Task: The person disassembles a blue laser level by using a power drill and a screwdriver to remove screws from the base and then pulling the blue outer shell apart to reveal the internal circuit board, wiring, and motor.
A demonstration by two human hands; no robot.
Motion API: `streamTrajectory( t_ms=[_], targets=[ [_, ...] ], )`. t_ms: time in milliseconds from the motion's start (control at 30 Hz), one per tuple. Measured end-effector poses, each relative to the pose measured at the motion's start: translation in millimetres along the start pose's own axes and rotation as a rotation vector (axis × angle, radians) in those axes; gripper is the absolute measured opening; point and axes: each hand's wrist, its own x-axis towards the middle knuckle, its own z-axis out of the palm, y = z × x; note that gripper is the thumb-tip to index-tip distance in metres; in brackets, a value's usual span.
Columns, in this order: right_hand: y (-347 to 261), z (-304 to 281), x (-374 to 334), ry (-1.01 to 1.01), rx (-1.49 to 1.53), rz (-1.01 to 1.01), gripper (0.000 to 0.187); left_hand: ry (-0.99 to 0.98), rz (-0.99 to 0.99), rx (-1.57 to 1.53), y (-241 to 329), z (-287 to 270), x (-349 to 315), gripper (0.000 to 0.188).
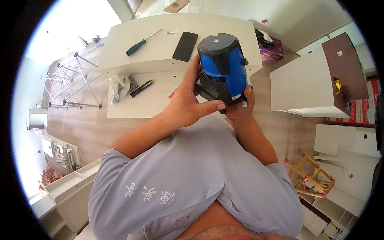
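Both of my hands hold a blue and black laser level (226, 66) tilted above the white cabinet panel. My left hand (188, 94) wraps its left side, with the thumb across the lower front. At its lower right, my right hand (242, 106) grips the base; part of those fingers is hidden behind it. Beyond the level lies a black phone (185, 46) on the raised white surface (224, 24). A green-handled screwdriver (142, 43) rests farther left. Nearer on the lower panel are a black utility knife (142, 88) and a clear plastic bag (119, 89) of small dark pieces.
A metal folding frame (74, 82) stands on the floor at left. On the right are a white cabinet (304, 78) with a brown side, a yellow wooden stool frame (312, 176) and stacked white panels (332, 140). A purple box (272, 50) sits beyond the worktop's right end.
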Motion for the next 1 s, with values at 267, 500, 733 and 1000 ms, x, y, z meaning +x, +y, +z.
streamTrajectory(
  t_ms=[267,500,733,1000],
  targets=[
    [2,24,-1,0.075,0.034,0.003,0.094,0.069,-0.054,-0.079,-7,1,-7,0.114],
    [4,9,-4,0.051,0.044,0.060,0.089,0.217,-0.056,0.063,-7,-36,11,0.125],
    [9,-10,-16,0.048,0.171,0.270,0.083,-0.119,-0.008,0.063,25,-64,37,0.121],
    [5,-7,-23,-0.121,0.337,0.326,0.077,0.000,0.107,0.087,36,-48,36,0.091]
  ],
)
